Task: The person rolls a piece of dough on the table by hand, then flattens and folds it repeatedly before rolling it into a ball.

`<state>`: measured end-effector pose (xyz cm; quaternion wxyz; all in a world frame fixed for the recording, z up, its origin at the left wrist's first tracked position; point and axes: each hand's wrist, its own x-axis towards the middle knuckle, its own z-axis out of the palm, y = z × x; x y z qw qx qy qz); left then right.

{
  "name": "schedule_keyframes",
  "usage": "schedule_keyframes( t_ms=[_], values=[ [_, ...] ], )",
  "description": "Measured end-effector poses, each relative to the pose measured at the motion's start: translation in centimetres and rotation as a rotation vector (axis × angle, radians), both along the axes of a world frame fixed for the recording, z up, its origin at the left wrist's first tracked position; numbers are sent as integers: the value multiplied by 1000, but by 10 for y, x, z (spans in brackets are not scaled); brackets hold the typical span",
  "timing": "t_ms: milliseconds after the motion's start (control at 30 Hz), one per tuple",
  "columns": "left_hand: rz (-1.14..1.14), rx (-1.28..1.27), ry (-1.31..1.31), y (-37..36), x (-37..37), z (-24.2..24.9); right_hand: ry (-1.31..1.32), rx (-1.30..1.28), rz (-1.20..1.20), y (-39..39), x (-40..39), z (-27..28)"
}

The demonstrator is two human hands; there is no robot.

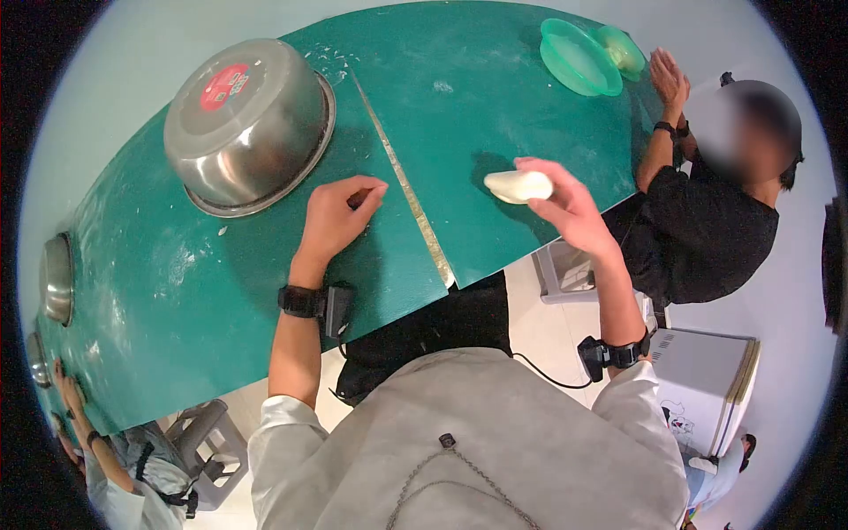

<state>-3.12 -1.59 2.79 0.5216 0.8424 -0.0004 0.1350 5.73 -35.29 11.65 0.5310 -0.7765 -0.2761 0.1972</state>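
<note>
My right hand (pixel 570 208) is above the green table (pixel 459 115), its thumb and fingers around a smooth white piece of dough (pixel 519 186). The dough is elongated, with a rounded near end and a narrower far end pointing left. My left hand (pixel 340 216) is curled over the table, left of the seam, with fingertips and thumb close together. A dark gap shows inside the curl and nothing is visible in it. Just beyond my left hand, a large steel bowl (pixel 238 132) lies upside down with a red label on its base.
A green plastic basin (pixel 579 57) stands at the far right beside a green bowl (pixel 621 53) with pale contents. A co-worker in black (pixel 707 212) sits at the right. Smaller steel bowls (pixel 58 279) and another person's hands are at the left. White flour marks the tabletop.
</note>
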Motion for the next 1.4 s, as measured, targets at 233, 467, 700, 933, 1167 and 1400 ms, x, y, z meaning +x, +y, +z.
schedule_keyframes(
  t_ms=[233,467,700,933,1167,1400],
  values=[
    [11,36,-12,1,0,-4,-516,-658,-44,60,-25,-29],
    [45,71,-20,1,-1,1,-698,-741,-201,64,-19,-46],
    [19,105,-42,2,-1,3,-128,-140,-239,28,-1,-13],
    [38,80,-27,2,0,0,-341,-315,18,41,1,-13],
    [50,64,-33,3,-1,5,-464,-405,-399,77,22,-48],
    [21,142,-43,1,1,1,-764,-170,-163,113,78,-69]
  ],
)
